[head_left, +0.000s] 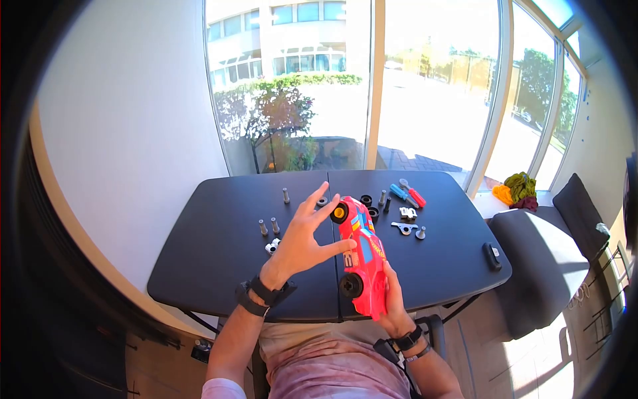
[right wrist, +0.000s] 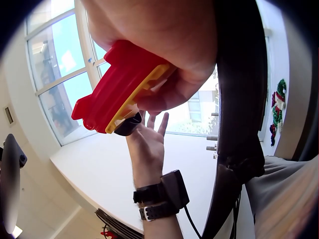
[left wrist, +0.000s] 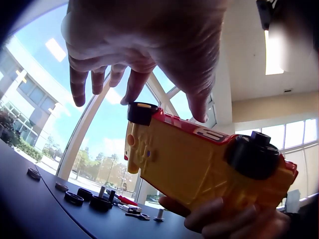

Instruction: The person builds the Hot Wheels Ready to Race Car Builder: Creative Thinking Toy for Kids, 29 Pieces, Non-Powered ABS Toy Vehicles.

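A red toy car [head_left: 367,256] with a yellow underside [left wrist: 174,159] is held up over the near side of the table, tilted. My right hand [head_left: 393,299] grips its rear end, with fingers curled under the yellow base in the left wrist view. My left hand [head_left: 302,241] is spread beside the car, thumb and a fingertip at its side near the front wheel [head_left: 339,213]; whether they touch it I cannot tell. The front wheel has a yellow centre in the head view. A black rear wheel [head_left: 351,285] has a stub at its hub [left wrist: 260,138].
On the dark table [head_left: 199,266] lie several grey bolts [head_left: 286,195], black tyres [head_left: 366,199], white parts [head_left: 407,213], a grey bracket [head_left: 404,228], blue and red screwdrivers [head_left: 415,195] and a black device [head_left: 492,256]. A grey seat [head_left: 531,266] stands at the right, windows behind.
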Demonstrator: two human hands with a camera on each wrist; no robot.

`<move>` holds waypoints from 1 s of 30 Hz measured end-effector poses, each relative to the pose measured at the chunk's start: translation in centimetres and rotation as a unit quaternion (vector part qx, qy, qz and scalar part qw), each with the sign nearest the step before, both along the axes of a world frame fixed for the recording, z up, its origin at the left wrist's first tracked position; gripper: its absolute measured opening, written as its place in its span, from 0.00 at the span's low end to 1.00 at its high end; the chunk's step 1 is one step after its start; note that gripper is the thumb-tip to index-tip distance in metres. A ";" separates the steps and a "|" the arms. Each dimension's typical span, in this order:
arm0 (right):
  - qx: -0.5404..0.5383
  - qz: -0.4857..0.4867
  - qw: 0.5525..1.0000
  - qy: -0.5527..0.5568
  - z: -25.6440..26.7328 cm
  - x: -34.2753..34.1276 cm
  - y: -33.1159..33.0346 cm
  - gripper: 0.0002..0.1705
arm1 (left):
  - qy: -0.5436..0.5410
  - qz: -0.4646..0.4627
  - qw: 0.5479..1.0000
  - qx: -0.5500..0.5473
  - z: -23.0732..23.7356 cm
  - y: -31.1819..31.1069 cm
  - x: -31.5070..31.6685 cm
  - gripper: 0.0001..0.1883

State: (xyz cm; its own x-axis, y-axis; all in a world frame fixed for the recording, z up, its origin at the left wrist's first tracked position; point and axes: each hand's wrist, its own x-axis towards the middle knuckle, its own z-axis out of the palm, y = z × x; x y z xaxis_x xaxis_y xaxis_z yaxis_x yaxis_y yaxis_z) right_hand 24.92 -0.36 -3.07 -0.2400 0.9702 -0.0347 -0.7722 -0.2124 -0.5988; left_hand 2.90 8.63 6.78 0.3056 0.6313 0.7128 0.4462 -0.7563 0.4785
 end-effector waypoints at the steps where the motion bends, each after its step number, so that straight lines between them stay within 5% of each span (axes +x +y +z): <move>1: 0.005 -0.003 1.000 -0.002 0.6 -0.2 -0.3 0.38 | 0.034 0.015 0.999 0.015 0.1 0.0 -0.5 0.42; 4: 0.003 -0.028 1.000 0.000 0.8 -0.1 -0.2 0.38 | 0.100 0.037 0.994 -0.013 0.8 0.7 -2.8 0.29; 6: -0.004 -0.038 0.999 0.001 0.6 0.0 0.0 0.38 | 0.092 0.031 0.987 -0.125 1.0 2.1 -3.4 0.17; 9: -0.006 -0.028 1.000 0.012 0.2 0.0 0.3 0.39 | 0.101 0.081 0.988 -0.082 -1.4 7.5 -3.4 0.15; 17: 0.009 0.002 1.000 0.016 0.0 0.4 0.1 0.39 | 0.323 0.127 0.936 -0.067 -10.8 22.1 -0.9 0.30; 21: -0.007 -0.015 1.000 0.015 0.4 0.2 0.2 0.38 | 0.459 0.149 0.864 -0.143 -10.8 22.7 0.0 0.34; 25: -0.015 0.006 1.000 0.013 0.2 0.5 0.3 0.37 | 0.395 0.153 0.891 -0.164 -9.0 21.4 0.2 0.20; 30: -0.012 0.009 1.000 0.011 0.3 0.6 0.4 0.37 | 0.234 0.147 0.961 -0.028 -9.8 19.8 -0.9 0.11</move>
State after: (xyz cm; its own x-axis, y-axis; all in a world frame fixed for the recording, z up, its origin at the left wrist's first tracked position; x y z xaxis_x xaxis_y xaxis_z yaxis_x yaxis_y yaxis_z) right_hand 25.48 0.00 -2.75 -0.2582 0.9646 -0.0529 -0.7809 -0.2406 -0.5765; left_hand 2.03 28.39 -2.99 0.3860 0.7729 0.5036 0.8130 -0.5430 0.2103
